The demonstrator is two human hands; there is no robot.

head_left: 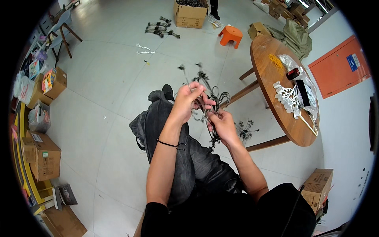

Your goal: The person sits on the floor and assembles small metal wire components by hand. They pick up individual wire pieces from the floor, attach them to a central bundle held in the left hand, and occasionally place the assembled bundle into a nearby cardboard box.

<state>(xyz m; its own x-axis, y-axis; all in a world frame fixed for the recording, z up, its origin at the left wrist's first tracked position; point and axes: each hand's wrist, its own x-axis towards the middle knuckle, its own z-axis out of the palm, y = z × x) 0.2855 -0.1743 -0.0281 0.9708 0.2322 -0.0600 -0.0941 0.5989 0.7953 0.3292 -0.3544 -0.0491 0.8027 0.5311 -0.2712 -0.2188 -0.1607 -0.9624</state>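
Observation:
Above my lap, a tangled bundle of thin dark wires with small black ends (214, 139) hangs between my two hands. My right hand (223, 123) is closed around the middle of the bundle. Higher and to the left, my left hand (188, 100) pinches some of the thin strands, its fingers bent and pressed together. Several loose black ends (202, 75) stick out beyond my fingers. A similar dark wire bundle (246, 129) lies on the floor to the right of my right hand, below the table.
To the right stands an oval wooden table (262, 59) holding a white cable bundle (288, 98) and a yellow cord (275, 60). Ahead are an orange stool (231, 36), a filled cardboard box (189, 19) and dark bundles (157, 29) on the floor. Boxes (48, 158) line the left side.

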